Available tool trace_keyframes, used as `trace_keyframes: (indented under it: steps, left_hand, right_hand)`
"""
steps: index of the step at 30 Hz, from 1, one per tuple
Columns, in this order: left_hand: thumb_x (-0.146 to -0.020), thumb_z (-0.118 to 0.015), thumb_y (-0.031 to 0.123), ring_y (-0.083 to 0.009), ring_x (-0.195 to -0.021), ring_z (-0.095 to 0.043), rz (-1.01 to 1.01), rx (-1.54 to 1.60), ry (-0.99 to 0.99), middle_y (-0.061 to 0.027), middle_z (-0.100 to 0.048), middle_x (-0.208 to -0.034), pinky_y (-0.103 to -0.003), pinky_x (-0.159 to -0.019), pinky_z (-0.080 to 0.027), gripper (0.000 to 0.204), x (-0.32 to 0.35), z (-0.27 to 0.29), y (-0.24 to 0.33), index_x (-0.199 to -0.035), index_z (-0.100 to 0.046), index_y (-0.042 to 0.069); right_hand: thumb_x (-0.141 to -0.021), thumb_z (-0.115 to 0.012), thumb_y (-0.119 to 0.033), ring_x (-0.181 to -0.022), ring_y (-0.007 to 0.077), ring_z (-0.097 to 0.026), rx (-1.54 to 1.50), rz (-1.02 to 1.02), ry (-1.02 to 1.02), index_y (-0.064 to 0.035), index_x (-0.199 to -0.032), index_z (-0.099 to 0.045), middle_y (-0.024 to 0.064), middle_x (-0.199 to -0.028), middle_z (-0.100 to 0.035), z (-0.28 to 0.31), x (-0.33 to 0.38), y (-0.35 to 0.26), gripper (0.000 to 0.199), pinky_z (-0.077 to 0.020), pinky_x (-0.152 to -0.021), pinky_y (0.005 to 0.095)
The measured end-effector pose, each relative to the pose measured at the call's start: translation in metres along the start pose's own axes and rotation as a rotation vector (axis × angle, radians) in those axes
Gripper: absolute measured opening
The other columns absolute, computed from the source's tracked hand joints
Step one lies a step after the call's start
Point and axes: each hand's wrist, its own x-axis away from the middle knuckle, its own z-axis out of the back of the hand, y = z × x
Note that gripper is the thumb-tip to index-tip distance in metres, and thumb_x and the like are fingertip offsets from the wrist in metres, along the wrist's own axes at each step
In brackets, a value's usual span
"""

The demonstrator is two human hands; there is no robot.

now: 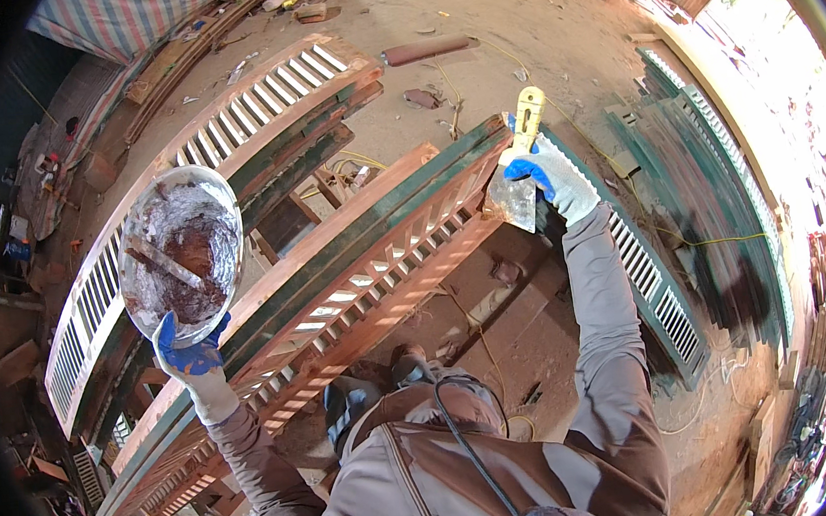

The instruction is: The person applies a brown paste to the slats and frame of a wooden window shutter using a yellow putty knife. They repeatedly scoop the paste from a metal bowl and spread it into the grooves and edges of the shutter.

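One bowl (182,254), one scraper (520,165), two hands.

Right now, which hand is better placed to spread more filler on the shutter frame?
The right hand. It grips the putty knife, whose blade rests against the end of the green shutter frame. The left hand is busy holding up the bowl of brown filler, away from that end.

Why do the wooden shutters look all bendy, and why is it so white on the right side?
In the head view, the fisheye lens curves the straight louvered shutter toward the rim; the corners go black. Daylight at the right edge is washed out to white. The bowl of brown putty in the left hand glints, and the right hand with its putty knife looks sharp.
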Motion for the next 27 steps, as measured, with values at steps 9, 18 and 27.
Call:
trace_keyframes:
  steps: [9,18,27]
  left_hand:
    - [-0.092,-0.055,0.027,-0.0469,-0.102,-0.066,-0.073,0.021,-0.018,-0.0242,-0.053,-0.131,-0.058,-0.069,-0.064,0.040,-0.005,0.021,-0.013,-0.119,-0.060,-0.002]
    - [-0.095,-0.053,0.028,-0.0458,-0.106,-0.064,-0.036,0.009,-0.052,-0.0214,-0.052,-0.133,-0.058,-0.071,-0.064,0.038,-0.006,0.027,-0.012,-0.120,-0.061,0.002]
    - [-0.097,-0.052,0.026,-0.0380,-0.103,-0.066,-0.172,-0.023,-0.087,-0.0164,-0.059,-0.120,-0.058,-0.075,-0.063,0.034,-0.008,0.045,-0.023,-0.117,-0.064,0.001]
  right_hand:
    - [-0.088,-0.064,-0.006,-0.083,0.0092,-0.062,0.042,0.076,0.092,0.0019,-0.132,-0.054,0.0016,-0.096,-0.063,0.029,-0.004,0.005,0.046,-0.0509,-0.077,0.0220]
    - [-0.084,-0.064,-0.006,-0.093,0.0094,-0.062,-0.057,0.023,0.075,0.0010,-0.132,-0.058,0.0013,-0.107,-0.066,0.027,-0.011,0.021,0.049,-0.0478,-0.089,0.0226]
    - [-0.084,-0.066,-0.010,-0.093,0.0099,-0.062,-0.135,-0.019,0.143,0.0022,-0.131,-0.058,0.0018,-0.104,-0.066,-0.027,0.006,0.002,0.049,-0.0483,-0.087,0.0229]
